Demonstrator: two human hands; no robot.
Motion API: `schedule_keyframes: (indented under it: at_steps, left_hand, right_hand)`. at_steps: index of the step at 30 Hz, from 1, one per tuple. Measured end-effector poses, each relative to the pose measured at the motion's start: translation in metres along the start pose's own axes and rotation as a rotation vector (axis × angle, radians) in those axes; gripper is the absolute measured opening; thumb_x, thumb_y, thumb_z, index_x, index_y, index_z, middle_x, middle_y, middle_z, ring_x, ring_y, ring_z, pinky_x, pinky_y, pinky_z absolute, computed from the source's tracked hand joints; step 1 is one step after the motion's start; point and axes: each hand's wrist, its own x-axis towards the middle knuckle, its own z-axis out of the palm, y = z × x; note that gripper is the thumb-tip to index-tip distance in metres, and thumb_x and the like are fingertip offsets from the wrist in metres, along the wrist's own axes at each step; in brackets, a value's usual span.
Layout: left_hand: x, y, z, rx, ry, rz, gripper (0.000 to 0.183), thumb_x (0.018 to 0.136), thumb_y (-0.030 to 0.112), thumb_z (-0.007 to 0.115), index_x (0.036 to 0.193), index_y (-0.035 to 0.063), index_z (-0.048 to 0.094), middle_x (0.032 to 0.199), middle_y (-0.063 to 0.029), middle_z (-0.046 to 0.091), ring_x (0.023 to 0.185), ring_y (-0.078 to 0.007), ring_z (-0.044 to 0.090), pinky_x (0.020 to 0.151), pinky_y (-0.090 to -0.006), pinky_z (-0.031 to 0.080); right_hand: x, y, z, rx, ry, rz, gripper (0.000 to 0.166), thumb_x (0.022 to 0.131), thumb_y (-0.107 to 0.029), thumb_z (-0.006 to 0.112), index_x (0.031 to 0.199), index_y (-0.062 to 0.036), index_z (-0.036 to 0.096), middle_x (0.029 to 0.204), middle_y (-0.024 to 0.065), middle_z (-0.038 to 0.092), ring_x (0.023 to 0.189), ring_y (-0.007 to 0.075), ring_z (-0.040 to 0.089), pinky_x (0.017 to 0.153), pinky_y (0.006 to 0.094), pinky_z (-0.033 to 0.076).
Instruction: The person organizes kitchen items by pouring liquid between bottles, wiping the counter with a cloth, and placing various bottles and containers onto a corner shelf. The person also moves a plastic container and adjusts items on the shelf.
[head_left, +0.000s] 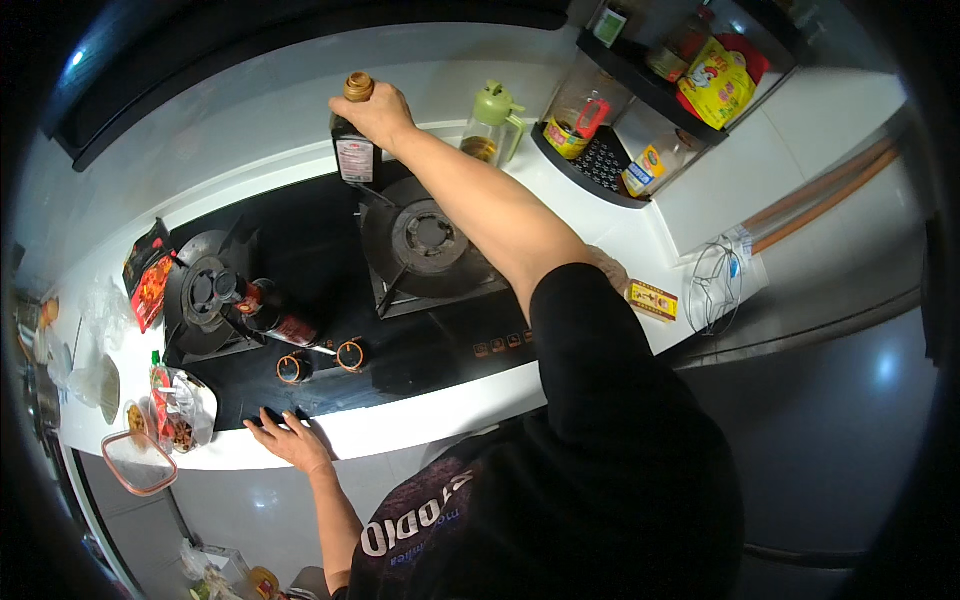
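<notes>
At the back of the black gas cooktop (330, 247), my right hand (381, 116) is wrapped around the upper part of a dark sauce bottle (357, 159) with a gold-brown cap. The bottle is upright and carries a pale printed label. My left hand (292, 444), empty with its fingers spread, touches the front edge of the white countertop (420, 425). Another dark glass bottle (279, 315) with a red label is on the cooktop, close to two control knobs (351, 355). My right arm covers part of the right burner (429, 234).
A green-lidded oil jug (487, 124) is beside a corner rack (589, 171) with jars and packets. A red-black food packet (148, 274) leans by the left burner (202, 292). A clear lidless-looking container (141, 463) overhangs the left counter edge. A yellow box (652, 300) and wire rack (714, 289) are right.
</notes>
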Motion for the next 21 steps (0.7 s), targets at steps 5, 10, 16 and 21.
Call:
schedule_keyframes:
  at_steps: [5,10,16,21]
  left_hand:
    - [0.001,-0.003,0.007,0.008,0.041,0.034,0.048,0.091,0.033,0.039,0.127,0.0014,0.039,0.141,-0.0191,0.017,0.129,-0.0339,0.021,0.103,-0.0412,0.022]
    - [-0.002,-0.005,0.003,-0.015,0.075,0.07,0.049,0.091,0.034,0.039,0.125,-0.0002,0.039,0.139,-0.0221,0.017,0.128,-0.0362,0.02,0.103,-0.0429,0.021]
    - [0.0,-0.006,0.008,-0.066,0.083,0.077,0.048,0.09,0.034,0.041,0.126,0.0005,0.039,0.139,-0.0222,0.018,0.128,-0.036,0.021,0.103,-0.0419,0.023]
    - [-0.002,-0.005,0.007,-0.071,0.083,0.058,0.048,0.09,0.033,0.042,0.126,0.0012,0.039,0.14,-0.0211,0.017,0.128,-0.0347,0.02,0.104,-0.0409,0.022]
  right_hand:
    - [-0.02,-0.023,-0.065,0.152,0.048,-0.199,0.044,0.067,-0.038,0.071,0.093,-0.0033,0.063,0.085,0.0091,0.064,0.08,0.0153,0.06,0.073,0.0285,0.047]
    - [-0.066,-0.041,-0.159,0.236,-0.004,-0.226,0.037,0.075,-0.031,0.068,0.101,-0.0058,0.062,0.09,0.004,0.062,0.082,0.0098,0.057,0.075,0.0244,0.046]
    - [-0.114,-0.008,-0.268,0.16,0.059,-0.025,0.035,0.075,-0.026,0.067,0.1,-0.0022,0.06,0.09,0.0066,0.062,0.084,0.0118,0.058,0.078,0.0243,0.045]
    - [-0.13,0.032,-0.326,-0.061,0.26,0.063,0.031,0.075,-0.024,0.067,0.095,-0.0015,0.061,0.087,0.0039,0.062,0.081,0.0107,0.057,0.076,0.0234,0.044]
